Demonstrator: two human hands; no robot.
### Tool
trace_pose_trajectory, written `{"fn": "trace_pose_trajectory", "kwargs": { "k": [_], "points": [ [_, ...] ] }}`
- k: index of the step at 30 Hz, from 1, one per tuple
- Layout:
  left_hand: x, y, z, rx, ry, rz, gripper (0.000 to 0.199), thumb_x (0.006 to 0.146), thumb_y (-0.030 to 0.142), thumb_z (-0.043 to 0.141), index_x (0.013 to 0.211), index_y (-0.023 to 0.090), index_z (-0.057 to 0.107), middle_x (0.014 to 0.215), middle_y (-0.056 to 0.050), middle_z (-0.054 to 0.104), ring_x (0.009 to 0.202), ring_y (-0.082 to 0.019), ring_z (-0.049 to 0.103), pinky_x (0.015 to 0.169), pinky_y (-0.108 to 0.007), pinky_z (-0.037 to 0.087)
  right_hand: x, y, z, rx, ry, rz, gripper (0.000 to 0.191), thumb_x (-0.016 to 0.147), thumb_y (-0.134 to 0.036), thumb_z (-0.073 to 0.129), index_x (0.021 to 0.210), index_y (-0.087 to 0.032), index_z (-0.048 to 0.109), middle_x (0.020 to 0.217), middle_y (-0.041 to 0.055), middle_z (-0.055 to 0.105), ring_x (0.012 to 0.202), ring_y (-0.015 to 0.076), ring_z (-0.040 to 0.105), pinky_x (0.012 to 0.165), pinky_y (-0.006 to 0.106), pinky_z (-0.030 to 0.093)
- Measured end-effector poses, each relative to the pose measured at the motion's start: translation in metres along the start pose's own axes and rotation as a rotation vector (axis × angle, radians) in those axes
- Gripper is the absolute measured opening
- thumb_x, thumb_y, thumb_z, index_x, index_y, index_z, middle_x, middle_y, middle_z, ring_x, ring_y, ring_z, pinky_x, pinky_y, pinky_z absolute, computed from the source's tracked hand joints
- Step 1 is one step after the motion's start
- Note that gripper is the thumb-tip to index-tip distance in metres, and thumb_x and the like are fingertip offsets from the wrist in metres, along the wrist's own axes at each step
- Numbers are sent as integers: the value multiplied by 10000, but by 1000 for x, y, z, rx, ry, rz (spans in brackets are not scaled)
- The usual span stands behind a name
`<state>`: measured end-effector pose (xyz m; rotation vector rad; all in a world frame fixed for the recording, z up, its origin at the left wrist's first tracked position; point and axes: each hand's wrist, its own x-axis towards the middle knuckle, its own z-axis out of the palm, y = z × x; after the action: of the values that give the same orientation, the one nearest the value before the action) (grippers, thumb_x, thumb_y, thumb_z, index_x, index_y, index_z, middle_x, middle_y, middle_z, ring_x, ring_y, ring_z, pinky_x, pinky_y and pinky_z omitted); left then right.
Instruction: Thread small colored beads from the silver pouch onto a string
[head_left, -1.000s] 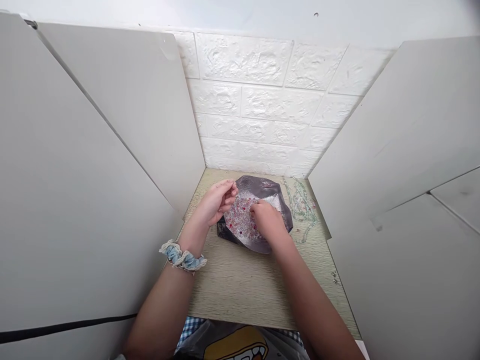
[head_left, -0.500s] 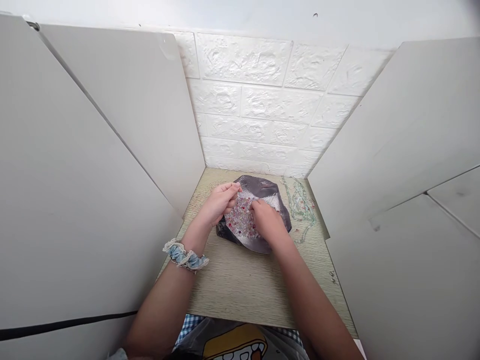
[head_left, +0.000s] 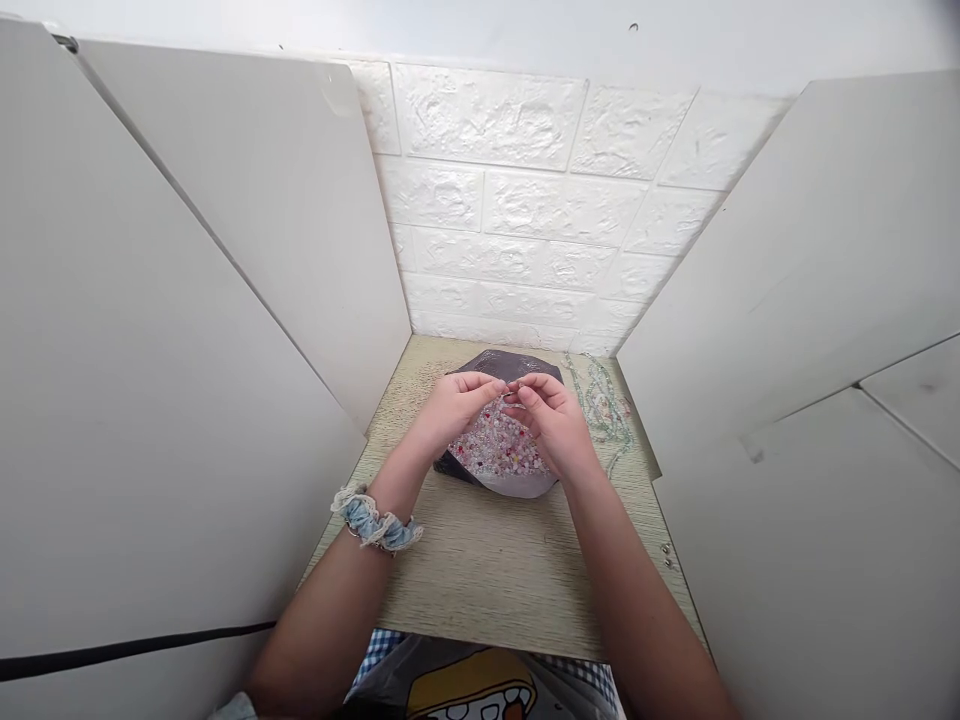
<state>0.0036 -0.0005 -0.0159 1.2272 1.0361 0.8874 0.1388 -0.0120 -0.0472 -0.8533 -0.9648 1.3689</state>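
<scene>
The left hand (head_left: 457, 408) and the right hand (head_left: 551, 420) are raised together, curled inward, with their fingertips (head_left: 517, 392) meeting just above a heap of small beads (head_left: 499, 447). Neither hand is clenched or fully open. The pinch looks suited to handling something tiny, but whether it holds a bead or a thread is too small to tell.

The beads lie directly below the hands, a mix of clear, pale pink and deep red pieces. They are spread on a dark, shiny pouch (head_left: 517, 366) with a silvery lining (head_left: 521, 487), which seems laid open to keep them together and within easy reach of both hands.

Past the right hand, strings of pale green beads (head_left: 600, 405) lie loosely on a wood-look tabletop (head_left: 487, 570), near the pouch but apart from it. A blue cloth scrunchie (head_left: 375, 522) circles the left wrist, behind the hand.
</scene>
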Motion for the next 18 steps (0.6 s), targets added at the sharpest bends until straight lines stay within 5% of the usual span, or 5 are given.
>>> {"fn": "trace_pose_trajectory", "kwargs": {
  "k": [18],
  "points": [
    [-4, 4, 3, 177, 21, 75, 218, 688, 320, 563, 725, 118, 634, 401, 59, 394, 364, -28, 254, 400, -182, 230, -2, 4, 2, 9, 36, -4, 143, 655, -279, 615, 770, -202, 577, 712, -39, 614, 691, 81, 597, 672, 218, 512]
  ]
}}
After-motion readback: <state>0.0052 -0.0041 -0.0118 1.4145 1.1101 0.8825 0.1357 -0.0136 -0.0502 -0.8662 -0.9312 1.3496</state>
